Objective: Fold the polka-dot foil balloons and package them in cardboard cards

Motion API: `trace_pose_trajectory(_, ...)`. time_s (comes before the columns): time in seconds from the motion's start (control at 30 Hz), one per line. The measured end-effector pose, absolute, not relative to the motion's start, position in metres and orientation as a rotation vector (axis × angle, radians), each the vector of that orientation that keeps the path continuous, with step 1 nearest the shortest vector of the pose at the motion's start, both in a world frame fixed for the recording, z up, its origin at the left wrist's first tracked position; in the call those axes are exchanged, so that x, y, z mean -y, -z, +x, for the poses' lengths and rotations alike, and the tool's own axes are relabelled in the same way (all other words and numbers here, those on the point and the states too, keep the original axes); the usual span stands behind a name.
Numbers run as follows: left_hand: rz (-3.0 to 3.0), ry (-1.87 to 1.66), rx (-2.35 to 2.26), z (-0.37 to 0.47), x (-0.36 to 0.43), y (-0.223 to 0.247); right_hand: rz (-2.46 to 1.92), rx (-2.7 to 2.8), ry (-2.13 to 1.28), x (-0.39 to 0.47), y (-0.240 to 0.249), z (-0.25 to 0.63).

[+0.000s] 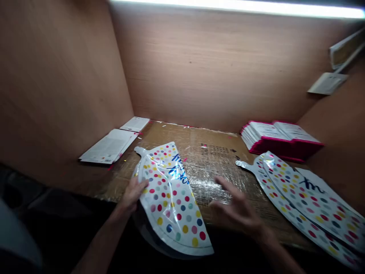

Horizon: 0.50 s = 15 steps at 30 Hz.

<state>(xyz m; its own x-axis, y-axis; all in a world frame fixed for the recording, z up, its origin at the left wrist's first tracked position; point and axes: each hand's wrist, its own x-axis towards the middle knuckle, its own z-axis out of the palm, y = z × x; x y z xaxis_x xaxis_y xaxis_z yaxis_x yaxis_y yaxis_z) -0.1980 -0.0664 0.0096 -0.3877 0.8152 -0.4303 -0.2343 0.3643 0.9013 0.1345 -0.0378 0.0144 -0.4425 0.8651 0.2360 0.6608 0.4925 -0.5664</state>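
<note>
A flat foil balloon, white with coloured dots and blue lettering, is folded into a half circle with its tail at the upper left. My left hand grips its curved left edge, thumb on top. The balloon's lower part hangs over the front edge of the work surface. To the right of its straight fold, my right hand hovers with fingers apart and nothing in them; it is slightly blurred by motion. More dotted foil balloons lie overlapping at the right, their lower ends running out of view.
Taped brown cardboard covers the surface. White printed cards lie along the left wall. Pink-edged white packets stand stacked at the back right. Wooden panels enclose the back and sides; a light tube runs above.
</note>
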Motion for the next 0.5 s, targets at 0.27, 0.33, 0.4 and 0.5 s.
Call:
trace_pose_trajectory(0.27, 0.885, -1.215, -1.294, -0.156, 0.037, -0.060, -1.208, 2.295, -0.661, 0.076, -0.055, 0.013)
trace_pose_trajectory(0.33, 0.997, -1.203, -1.341, -0.166, 0.032, -0.058, -1.110, 2.071, -1.080, 0.042, -0.073, 0.051)
trace_pose_trajectory(0.4, 1.189, -1.236, -1.609, -0.190, 0.029, -0.045, -1.243, 1.820, -1.377, 0.002, -0.081, 0.097)
trace_pose_trajectory(0.5, 1.463, -1.128, -2.190, -0.241, 0.021, -0.018, -1.514, 1.577, -1.390, -0.055, -0.066, 0.158)
